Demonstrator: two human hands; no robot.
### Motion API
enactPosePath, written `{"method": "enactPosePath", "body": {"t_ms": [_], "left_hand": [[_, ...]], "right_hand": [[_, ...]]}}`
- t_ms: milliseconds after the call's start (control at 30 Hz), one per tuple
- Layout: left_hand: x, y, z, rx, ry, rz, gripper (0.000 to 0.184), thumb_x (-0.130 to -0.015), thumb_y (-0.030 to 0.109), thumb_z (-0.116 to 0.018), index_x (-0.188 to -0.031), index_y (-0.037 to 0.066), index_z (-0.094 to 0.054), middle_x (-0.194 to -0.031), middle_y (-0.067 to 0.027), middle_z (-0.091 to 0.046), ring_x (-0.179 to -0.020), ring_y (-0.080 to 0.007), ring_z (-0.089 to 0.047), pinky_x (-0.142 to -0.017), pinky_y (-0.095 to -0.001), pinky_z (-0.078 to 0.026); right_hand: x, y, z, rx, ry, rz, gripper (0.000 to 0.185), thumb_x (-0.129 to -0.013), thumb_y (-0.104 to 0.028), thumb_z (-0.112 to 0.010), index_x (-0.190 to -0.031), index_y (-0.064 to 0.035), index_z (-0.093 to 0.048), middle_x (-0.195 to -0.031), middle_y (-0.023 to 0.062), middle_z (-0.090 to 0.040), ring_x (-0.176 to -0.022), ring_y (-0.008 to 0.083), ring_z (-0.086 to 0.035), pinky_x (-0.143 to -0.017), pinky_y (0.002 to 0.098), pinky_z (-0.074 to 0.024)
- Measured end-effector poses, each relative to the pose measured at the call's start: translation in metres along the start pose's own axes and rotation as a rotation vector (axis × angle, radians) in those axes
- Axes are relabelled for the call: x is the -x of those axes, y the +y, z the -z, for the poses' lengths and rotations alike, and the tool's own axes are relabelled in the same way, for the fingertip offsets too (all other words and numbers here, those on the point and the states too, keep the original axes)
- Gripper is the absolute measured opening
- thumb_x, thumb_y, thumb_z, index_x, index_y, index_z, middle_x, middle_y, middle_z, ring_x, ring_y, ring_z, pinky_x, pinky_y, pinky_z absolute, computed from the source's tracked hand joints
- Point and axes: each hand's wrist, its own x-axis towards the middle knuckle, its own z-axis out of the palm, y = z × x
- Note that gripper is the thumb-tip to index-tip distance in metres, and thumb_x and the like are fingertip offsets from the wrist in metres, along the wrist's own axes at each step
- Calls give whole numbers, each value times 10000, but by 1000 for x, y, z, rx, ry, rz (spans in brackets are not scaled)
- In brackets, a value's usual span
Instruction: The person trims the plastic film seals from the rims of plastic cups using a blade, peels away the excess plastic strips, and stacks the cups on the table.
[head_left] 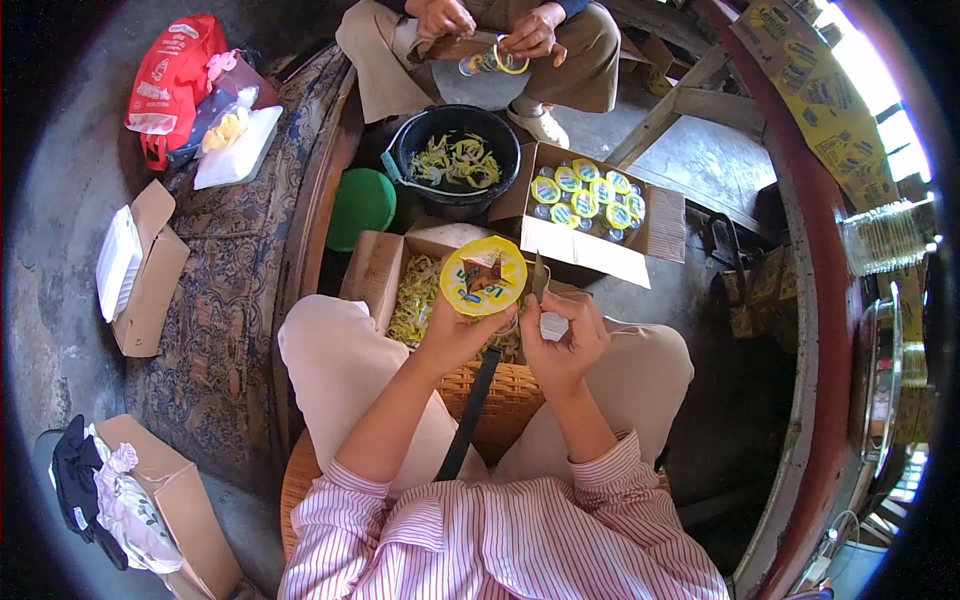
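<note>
From my remote seat I count one yellow-topped cup (483, 277), one dark pointed blade (539, 276), one black bucket (395, 140) and one green basin (358, 210). The left hand (458, 335) grips the cup; the right hand (568, 345) pinches the blade just beside its rim.

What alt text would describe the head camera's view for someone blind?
A person's left hand holds a round yellow printed lid, the right hand what looks like a blade. In front are a carton of yellow strips, a black bucket and a box of yellow-lidded cups; another person sits opposite.
</note>
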Motion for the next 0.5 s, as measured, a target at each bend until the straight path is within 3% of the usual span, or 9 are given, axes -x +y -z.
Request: {"method": "enactPosePath", "body": {"t_ms": [500], "left_hand": [[-4, 1, -3, -176, -12, -128, 492, -765, 58, -632, -1166, -12, -358, -1082, -108, -508, -1001, -159, -518, -856, -287, -411]], "right_hand": [[1, 1, -4, 39, -39, 3, 170, -623, 53, -668, -760, -8, -586, -674, 122, -581, -577, 220, -577, -520, 271, -453]]}}
